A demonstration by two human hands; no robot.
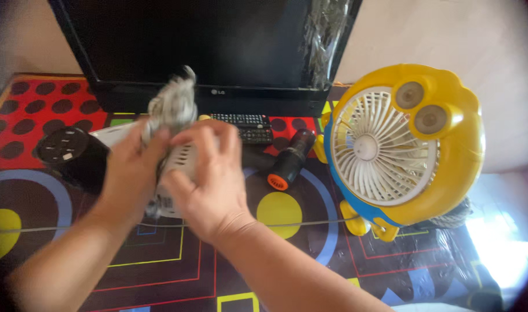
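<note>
at the back, a black flat screen [200, 40], glossy, standing on a table [160, 254] under a patterned cover of red, black, yellow and blue circles and lines. right of the screen, a round yellow plastic fan [403, 144] with a white grille, two round eyes and small yellow feet, facing forward. below the screen's left corner, a black cylinder [73, 153] with a socket face on top. in front of the screen's lower edge, a black remote [244, 126] lying flat, and just right of it a black torch [290, 159] with an orange end, pointing down-left. in front of the screen's middle, held above the cover, a white vented plastic box [174, 173], long axis running from upper left to lower right, mostly hidden by both hands. above the box, a grey rag [174, 104], crumpled and blurred, pressed to its top. left hand [131, 167] curled tight round rag and box edge. right hand [209, 173] wrapped over the box, fingers closed on it.
</note>
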